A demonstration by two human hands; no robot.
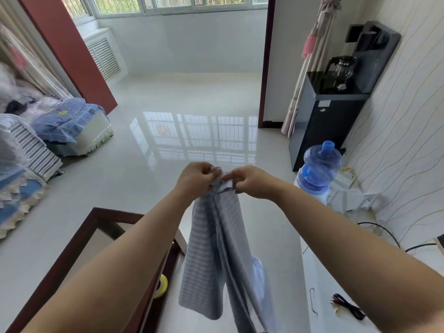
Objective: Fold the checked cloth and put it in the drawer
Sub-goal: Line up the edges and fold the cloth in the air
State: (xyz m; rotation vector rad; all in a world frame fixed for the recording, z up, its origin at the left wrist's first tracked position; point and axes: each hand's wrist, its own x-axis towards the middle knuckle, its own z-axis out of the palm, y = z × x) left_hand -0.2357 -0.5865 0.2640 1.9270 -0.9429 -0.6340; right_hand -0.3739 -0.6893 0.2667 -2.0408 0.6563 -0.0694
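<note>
The left hand (195, 180) and right hand (252, 181) pinch together the top corners of the pale blue-grey checked cloth (216, 255). It hangs doubled in the air, probably so the halves line up before further folding.

Bright daylight enters through the windows (177, 4) at twelve o'clock, throwing glare onto the glossy floor (192, 135). Wide-angle lens bends the edges; furniture at nine o'clock blurs.
</note>
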